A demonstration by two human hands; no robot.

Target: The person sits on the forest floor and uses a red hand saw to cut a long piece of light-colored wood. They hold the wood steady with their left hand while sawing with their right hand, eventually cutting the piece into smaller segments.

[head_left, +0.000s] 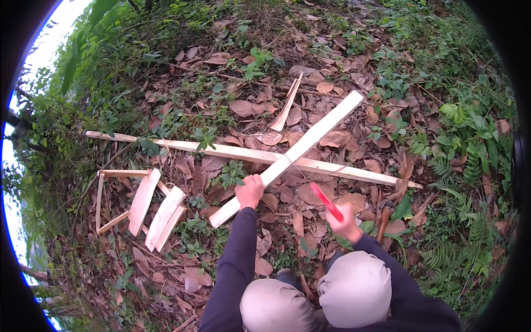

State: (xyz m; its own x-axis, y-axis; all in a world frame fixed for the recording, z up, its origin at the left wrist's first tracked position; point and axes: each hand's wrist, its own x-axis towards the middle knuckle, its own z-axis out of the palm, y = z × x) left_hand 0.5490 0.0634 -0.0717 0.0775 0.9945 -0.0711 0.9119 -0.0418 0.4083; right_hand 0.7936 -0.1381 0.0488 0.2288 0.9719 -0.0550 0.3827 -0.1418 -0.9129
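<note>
My left hand (pixel 250 191) is closed around the lower part of a pale wooden plank (pixel 318 130), which slants away to the far right. The plank lies across a longer thin timber strip (pixel 221 151) on the ground. In my right hand (pixel 344 222) is a handsaw (pixel 324 201), held by its red handle. Its thin blade runs up to the plank close to where the two timbers cross. How deep the blade sits in the wood is too small to tell.
At the left lies a small frame of joined wooden pieces with slats (pixel 145 202). Beyond the long strip rests a split wood offcut (pixel 286 105). A hammer (pixel 383 222) with a wooden handle lies right of my knees. Dry leaves, ferns (pixel 462 221) and low plants surround everything.
</note>
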